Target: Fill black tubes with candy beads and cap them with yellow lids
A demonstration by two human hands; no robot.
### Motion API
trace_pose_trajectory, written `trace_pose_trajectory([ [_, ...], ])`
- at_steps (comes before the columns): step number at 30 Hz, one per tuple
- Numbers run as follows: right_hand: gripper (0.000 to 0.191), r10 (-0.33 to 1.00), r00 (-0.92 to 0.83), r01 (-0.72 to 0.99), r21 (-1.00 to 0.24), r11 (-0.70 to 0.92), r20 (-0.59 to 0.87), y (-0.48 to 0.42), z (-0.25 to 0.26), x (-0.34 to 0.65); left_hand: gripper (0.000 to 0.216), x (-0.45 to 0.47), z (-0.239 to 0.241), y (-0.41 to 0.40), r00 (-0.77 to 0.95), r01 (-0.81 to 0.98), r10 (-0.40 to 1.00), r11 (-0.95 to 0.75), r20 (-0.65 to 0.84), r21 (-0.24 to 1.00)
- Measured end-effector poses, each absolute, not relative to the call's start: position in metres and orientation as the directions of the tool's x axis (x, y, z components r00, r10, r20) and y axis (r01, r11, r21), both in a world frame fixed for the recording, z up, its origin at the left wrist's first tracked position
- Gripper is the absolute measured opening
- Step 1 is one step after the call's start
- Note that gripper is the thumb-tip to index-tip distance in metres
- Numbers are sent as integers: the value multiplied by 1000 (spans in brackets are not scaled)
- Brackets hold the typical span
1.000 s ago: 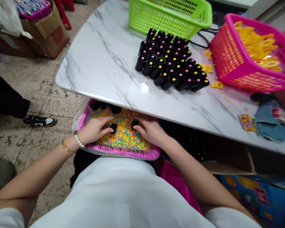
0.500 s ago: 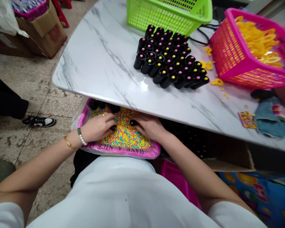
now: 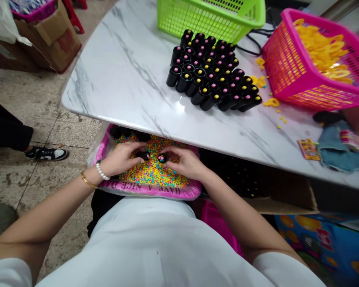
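Observation:
A pink tray full of small coloured beads rests on my lap, half under the table edge. My left hand is closed on a small black tube lying over the beads. My right hand is closed on another black tube, whose open end shows beads inside. The two tubes nearly touch at the tray's middle. More black tubes lie at the tray's far edge, partly hidden by the table.
The white marble table carries a block of many upright black tubes, a green basket and a pink basket of yellow pieces. Another person's shoe is on the floor at left. Cardboard boxes stand at the far left.
Both hands have lifted their tubes out of the beads and brought them together at the tray's middle. The right tube's open end now shows beads.

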State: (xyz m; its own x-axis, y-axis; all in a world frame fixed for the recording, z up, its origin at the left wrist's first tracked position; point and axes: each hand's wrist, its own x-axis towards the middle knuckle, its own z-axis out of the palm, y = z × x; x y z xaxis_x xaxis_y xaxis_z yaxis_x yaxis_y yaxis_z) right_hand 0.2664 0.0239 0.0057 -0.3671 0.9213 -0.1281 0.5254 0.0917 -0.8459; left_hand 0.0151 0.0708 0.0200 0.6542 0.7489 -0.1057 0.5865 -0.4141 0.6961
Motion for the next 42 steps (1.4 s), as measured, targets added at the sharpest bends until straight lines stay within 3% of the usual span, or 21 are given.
trace_pose_trajectory([
  [2, 33, 904, -401, 309, -951, -23, -152, 17, 8, 269, 46, 9, 23, 66, 668, 471, 737, -308, -105, 827],
  [5, 33, 897, -415, 130, -986, -104, -150, 12, 9, 267, 32, 7, 22, 60, 665, 345, 739, -173, -110, 923],
  [7, 32, 902, -413, 138, -988, -75, -126, 12, 9, 266, 28, 8, 19, 57, 653, 298, 748, -115, -114, 948],
  [10, 30, 924, -378, 286, -956, 60, -55, 15, 8, 266, 27, 8, 14, 57, 644, 280, 759, -114, -98, 953],
  [13, 28, 943, -333, 524, -829, 197, 14, 19, 5, 268, 28, 6, 9, 58, 644, 370, 763, -252, -52, 894],
  [17, 29, 919, -393, 801, -491, 343, 1, 25, 1, 262, 29, 9, 2, 58, 618, 631, 784, -461, -47, 624],
  [19, 27, 903, -426, 862, -328, 386, -57, 27, 1, 255, 28, 14, -2, 56, 621, 695, 782, -511, -64, 505],
  [21, 25, 881, -461, 867, -266, 422, -104, 27, 1, 248, 28, 18, -5, 55, 631, 710, 772, -540, -69, 452],
  [23, 25, 871, -478, 849, -314, 425, -115, 28, 1, 246, 28, 19, -7, 55, 631, 707, 773, -542, -60, 453],
  [26, 31, 891, -448, 768, -538, 346, -66, 26, 0, 252, 27, 16, -7, 56, 624, 680, 780, -515, -44, 522],
  [29, 32, 929, -365, 614, -765, 194, -57, 20, -2, 263, 28, 11, -3, 55, 623, 650, 781, -493, -34, 578],
  [32, 32, 945, -295, 391, -920, -13, -139, 12, -7, 273, 30, 10, 0, 55, 591, 675, 806, -469, -37, 570],
  [35, 37, 946, -266, 209, -969, -131, -185, 5, -12, 278, 29, 13, 0, 55, 598, 702, 798, -480, -70, 526],
  [42, 34, 951, -282, 173, -982, -77, -124, 3, 0, 273, 26, 28, 2, 61, 665, 723, 740, -604, -102, 334],
])
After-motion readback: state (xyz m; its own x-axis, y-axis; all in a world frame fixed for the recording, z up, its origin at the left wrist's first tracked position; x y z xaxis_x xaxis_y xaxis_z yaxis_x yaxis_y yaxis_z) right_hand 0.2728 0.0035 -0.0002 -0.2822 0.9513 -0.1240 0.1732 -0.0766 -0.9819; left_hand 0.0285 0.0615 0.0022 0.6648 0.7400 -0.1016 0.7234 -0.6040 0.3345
